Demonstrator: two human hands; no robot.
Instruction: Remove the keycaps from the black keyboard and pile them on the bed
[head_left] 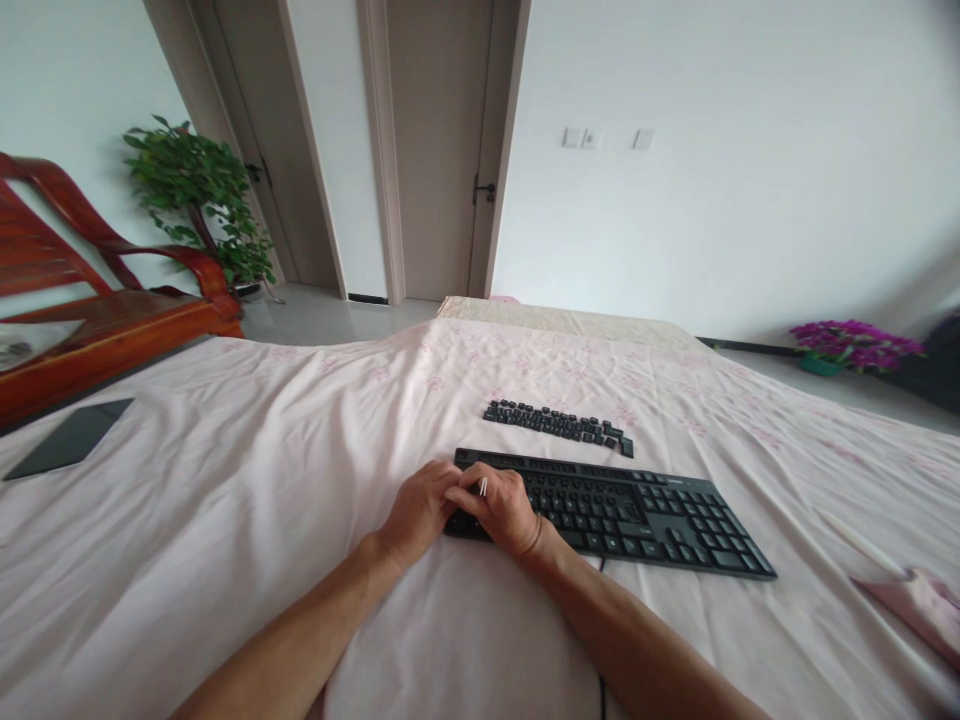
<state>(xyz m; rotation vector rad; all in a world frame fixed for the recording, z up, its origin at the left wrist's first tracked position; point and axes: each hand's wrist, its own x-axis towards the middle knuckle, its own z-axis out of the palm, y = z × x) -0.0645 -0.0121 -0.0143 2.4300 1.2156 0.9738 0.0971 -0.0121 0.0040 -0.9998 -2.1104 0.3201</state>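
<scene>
Black full-size keyboard (675, 528) lies on pink floral cloth (360, 410). My right hand (507, 508), over keyboard's left end, pinches thin pale tool (484, 487), perhaps tweezers or keycap puller; too small to tell. Left hand (421, 510) curled at same end; fingertips hidden, can't tell if gripping. Loose black keycaps (551, 421) sit in rows just beyond keyboard. I judge step as keycap work; next move calls for steady board, careful tool. Pale marking (676, 482) upper right, unreadable; no brand legible.
</scene>
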